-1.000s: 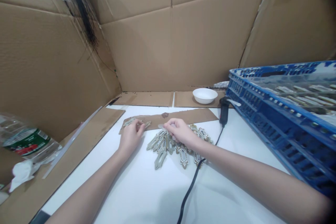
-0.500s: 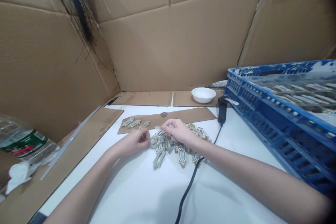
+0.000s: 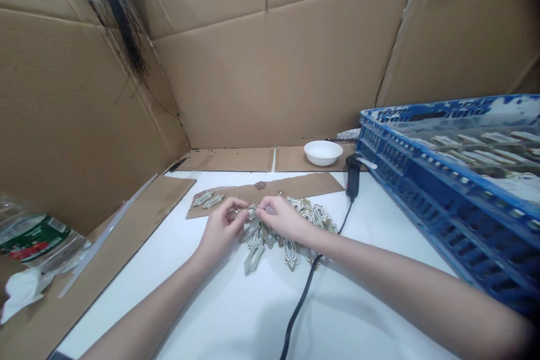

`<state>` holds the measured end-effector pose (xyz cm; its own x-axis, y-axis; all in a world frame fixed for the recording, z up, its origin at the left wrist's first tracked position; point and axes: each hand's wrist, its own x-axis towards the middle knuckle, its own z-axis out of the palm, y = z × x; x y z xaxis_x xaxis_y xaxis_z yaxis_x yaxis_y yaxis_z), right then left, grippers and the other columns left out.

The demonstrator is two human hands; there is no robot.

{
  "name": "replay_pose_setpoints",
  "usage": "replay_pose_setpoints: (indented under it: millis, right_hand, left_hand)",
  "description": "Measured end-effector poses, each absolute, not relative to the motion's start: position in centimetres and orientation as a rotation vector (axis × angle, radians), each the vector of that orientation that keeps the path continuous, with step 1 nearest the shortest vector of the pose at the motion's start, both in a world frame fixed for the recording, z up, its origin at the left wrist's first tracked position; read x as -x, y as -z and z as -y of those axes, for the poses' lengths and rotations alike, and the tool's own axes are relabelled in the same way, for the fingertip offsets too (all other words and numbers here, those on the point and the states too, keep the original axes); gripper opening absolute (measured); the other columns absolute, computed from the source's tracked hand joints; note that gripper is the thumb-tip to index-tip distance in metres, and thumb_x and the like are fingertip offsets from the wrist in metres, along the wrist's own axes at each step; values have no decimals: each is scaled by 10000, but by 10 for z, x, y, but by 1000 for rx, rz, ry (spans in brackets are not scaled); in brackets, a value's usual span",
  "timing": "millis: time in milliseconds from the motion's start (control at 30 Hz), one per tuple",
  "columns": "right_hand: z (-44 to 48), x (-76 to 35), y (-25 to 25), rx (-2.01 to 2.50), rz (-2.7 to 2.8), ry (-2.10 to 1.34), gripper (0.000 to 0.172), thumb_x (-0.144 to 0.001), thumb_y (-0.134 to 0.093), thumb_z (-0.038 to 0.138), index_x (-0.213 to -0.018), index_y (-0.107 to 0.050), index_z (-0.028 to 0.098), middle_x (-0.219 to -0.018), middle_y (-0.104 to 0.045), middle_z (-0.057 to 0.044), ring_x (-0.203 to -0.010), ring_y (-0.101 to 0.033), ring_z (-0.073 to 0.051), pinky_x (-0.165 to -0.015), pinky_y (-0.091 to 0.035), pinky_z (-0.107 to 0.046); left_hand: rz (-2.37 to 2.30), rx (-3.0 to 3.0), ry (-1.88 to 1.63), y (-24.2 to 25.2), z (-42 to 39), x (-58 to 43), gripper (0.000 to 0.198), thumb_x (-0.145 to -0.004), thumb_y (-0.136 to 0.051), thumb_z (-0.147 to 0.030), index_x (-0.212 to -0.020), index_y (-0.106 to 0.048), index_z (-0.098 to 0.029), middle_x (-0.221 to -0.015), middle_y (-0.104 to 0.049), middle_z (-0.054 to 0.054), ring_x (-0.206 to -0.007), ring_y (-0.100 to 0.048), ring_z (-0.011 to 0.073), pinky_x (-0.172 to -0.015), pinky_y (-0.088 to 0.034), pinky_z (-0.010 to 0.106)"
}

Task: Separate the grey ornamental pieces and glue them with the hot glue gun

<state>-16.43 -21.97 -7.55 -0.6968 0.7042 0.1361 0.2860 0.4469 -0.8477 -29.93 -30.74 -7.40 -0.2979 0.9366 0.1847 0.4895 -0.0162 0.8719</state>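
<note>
My left hand (image 3: 223,226) is closed, thumb and forefinger pinching the near-left end of a small pale ornate plate (image 3: 252,212). Against the plate's other side, the fingertips of my right hand (image 3: 282,216) are pressed together; fingers cover most of it. Below and behind both hands spreads a pile of openwork ornate plates (image 3: 291,252), silvery and gold-toned, each with a long slot in the middle. One plate (image 3: 253,259) sticks out at the pile's front left. Two similar plates (image 3: 213,201) lie on a cardboard strip (image 3: 312,183) behind my left hand.
A black corded tool (image 3: 352,177) lies right of the pile, its cable (image 3: 301,301) running toward me. Behind stands a white bowl (image 3: 323,153). A blue crate (image 3: 405,180) with more plates fills the right. A plastic bottle (image 3: 37,236) lies left; cardboard walls (image 3: 320,62) surround the table.
My left hand has moved right and up to meet my right hand at the small plate. The third plate on the cardboard strip no longer shows behind my left hand. The view has shifted slightly.
</note>
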Motion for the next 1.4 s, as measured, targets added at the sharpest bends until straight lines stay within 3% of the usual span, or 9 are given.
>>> replay_pose_setpoints:
  millis: [200,500,733,1000,1400]
  right_hand:
    - [226,163,72,860,2234,-1105,120,-760,-441,197,-704,-530,140,-662,-564,-15,-623,-514,-116,-555,-348,-200]
    - [234,167,77,740,2179,-984,98,-782,-447,196,-699,-493,171,-637,-558,9,-598,-510,-107,-533,-337,-190]
    - [228,160,56,732,2095,-924,183,-822,-391,205,-694,-518,167,-709,-604,-19,-674,-546,-124,-608,-364,-213]
    - [236,149,64,875,2044,-856,5,-817,-384,203,-814,-386,199,-724,-560,-15,-682,-547,-148,-575,-369,-225]
    - [235,145,67,949,1887,-1110,173,-702,-513,203,-666,-343,197,-624,-416,47,-611,-421,-115,-541,-299,-217]
  left_hand:
    - [-1707,-1462,-1278,83,308,294,203,-757,-520,-344,-881,-510,-183,-657,-554,-9,-560,-511,117,-516,-390,212]
    - [-1741,-1356,-1413,80,312,288,226,-730,-546,-362,-868,-519,-184,-682,-574,-9,-582,-538,130,-555,-420,234]
    - [-1785,-1361,-1561,68,292,278,253,-727,-552,-368,-885,-535,-171,-665,-579,-5,-601,-537,132,-575,-422,236]
    - [-1707,-1330,-1595,64,294,255,229,-724,-570,-333,-895,-529,-186,-875,-600,23,-736,-572,137,-661,-448,231]
    - [-1716,-1468,-1521,82,298,263,227,-735,-555,-348,-884,-532,-179,-856,-602,34,-750,-580,160,-672,-452,260]
